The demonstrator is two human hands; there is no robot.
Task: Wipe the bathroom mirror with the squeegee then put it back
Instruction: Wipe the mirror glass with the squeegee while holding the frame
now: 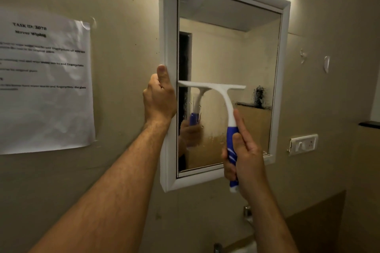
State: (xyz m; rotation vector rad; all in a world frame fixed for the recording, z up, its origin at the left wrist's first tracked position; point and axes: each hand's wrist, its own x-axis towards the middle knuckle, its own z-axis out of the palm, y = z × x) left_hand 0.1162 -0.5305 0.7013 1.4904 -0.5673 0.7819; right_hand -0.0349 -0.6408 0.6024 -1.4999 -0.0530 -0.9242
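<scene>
Mid-wipe, the left hand [159,98] is clamping the mirror [230,63] frame's left edge while the right hand [244,154] is gripping the squeegee [218,96], blade against the glass's left half; next, probably, dragging it down through the fogged lower glass.

White squeegee [218,96] with white-striped blue handle; white-framed mirror [230,63].

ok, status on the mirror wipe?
Left hand gripping mirror frame. Right hand holding squeegee, blade on glass mid-height, left side. Lower glass streaky. Nothing in the way.
</scene>
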